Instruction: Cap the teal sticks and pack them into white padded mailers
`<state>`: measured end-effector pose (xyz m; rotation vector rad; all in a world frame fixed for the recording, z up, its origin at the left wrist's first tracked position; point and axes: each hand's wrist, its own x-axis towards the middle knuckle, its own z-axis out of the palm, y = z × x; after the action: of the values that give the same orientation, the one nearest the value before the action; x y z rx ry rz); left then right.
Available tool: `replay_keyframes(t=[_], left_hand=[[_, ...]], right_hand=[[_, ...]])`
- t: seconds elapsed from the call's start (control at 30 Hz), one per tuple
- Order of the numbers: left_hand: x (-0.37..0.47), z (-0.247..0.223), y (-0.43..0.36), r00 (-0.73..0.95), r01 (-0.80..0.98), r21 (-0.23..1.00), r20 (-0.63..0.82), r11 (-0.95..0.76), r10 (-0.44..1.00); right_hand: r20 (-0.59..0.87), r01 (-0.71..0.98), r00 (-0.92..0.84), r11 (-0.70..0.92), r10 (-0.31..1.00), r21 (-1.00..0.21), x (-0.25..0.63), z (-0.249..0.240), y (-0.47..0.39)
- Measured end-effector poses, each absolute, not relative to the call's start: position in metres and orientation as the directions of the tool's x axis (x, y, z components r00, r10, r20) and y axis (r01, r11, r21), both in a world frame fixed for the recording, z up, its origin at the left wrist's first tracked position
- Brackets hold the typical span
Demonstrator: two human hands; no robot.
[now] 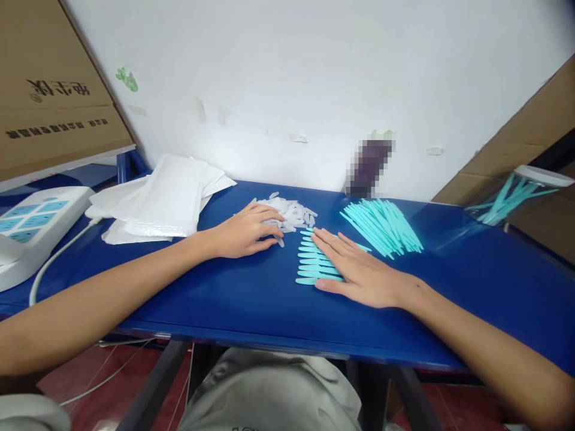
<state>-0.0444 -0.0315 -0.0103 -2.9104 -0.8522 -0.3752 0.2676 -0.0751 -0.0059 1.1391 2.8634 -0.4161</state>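
"Fingers (268, 214) of the left hand (242, 234)?"

"Curled, slightly apart, at one pile of white pieces (296, 212); too overlapped to count."

"Right hand (366, 275)?"

"Palm down, fingers nearly together, thumb apart, over one row of teal sticks (309, 261) on the counter (251, 305). Roughly ten ends visible, pointing left; long axes left-right."

"Beyond?"

"One teal heap (381, 227), slanting down rightward; count unclear."

9 o'clock: white plastic power strip (58, 206) with blue socket faces, white cable (47, 263) beside it | just past 9: loose pile of flat white packets (168, 194) | 10: brown cardboard box (49, 54), dark printed characters | 12: white wall (269, 72), scuffed | 2: dark pixelated patch (369, 167) | 8: red tiled floor (96, 374)
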Motion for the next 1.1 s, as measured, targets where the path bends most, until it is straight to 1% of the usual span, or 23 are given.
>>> replay_keyframes(t=[0.07,0.2,0.27,0.3,0.4,0.5,0.6,0.73,0.87,0.93,0.97,1.1], left_hand=[[-0.043,-0.008,-0.03,0.822,0.523,-0.002,0.266,-0.852,0.504],[-0.038,0.001,-0.028,0.846,0.488,0.038,0.225,-0.872,0.483],[-0.035,0.006,-0.028,0.857,0.473,0.055,0.202,-0.879,0.474],[-0.034,0.009,-0.029,0.861,0.469,0.06,0.193,-0.881,0.471],[-0.032,0.013,-0.033,0.869,0.462,0.08,0.16,-0.883,0.469],[-0.032,0.014,-0.039,0.867,0.45,0.154,0.159,-0.88,0.472],[-0.032,0.013,-0.045,0.87,0.424,0.246,0.157,-0.872,0.467],[-0.031,0.012,-0.05,0.87,0.419,0.305,0.136,-0.855,0.474],[-0.03,0.011,-0.053,0.851,0.444,0.349,0.125,-0.825,0.511],[-0.029,0.01,-0.055,0.849,0.436,0.337,0.152,-0.834,0.506],[-0.028,0.008,-0.057,0.851,0.428,0.308,0.178,-0.85,0.494],[-0.025,0.003,-0.063,0.879,0.398,0.069,0.257,-0.915,0.402]], right_hand=[[-0.103,0.682,-0.726,0.694,0.68,-0.231,0.269,-0.004,-0.073],[0.054,0.633,-0.752,0.742,0.657,-0.22,0.273,0.008,-0.075],[0.077,0.618,-0.764,0.76,0.641,-0.201,0.276,0.016,-0.077],[0.061,0.618,-0.768,0.763,0.638,-0.191,0.277,0.021,-0.078],[-0.055,0.658,-0.75,0.734,0.659,-0.169,0.279,0.029,-0.081],[-0.136,0.714,-0.699,0.675,0.702,-0.187,0.281,0.032,-0.081],[-0.19,0.744,-0.662,0.607,0.725,-0.278,0.283,0.033,-0.079],[-0.267,0.734,-0.662,0.535,0.7,-0.418,0.288,0.035,-0.075],[-0.296,0.722,-0.673,0.517,0.678,-0.459,0.289,0.037,-0.075],[-0.332,0.729,-0.67,0.504,0.664,-0.463,0.289,0.04,-0.076],[-0.347,0.728,-0.674,0.507,0.653,-0.461,0.289,0.041,-0.077],[-0.367,0.683,-0.728,0.561,0.579,-0.468,0.289,0.044,-0.08]])
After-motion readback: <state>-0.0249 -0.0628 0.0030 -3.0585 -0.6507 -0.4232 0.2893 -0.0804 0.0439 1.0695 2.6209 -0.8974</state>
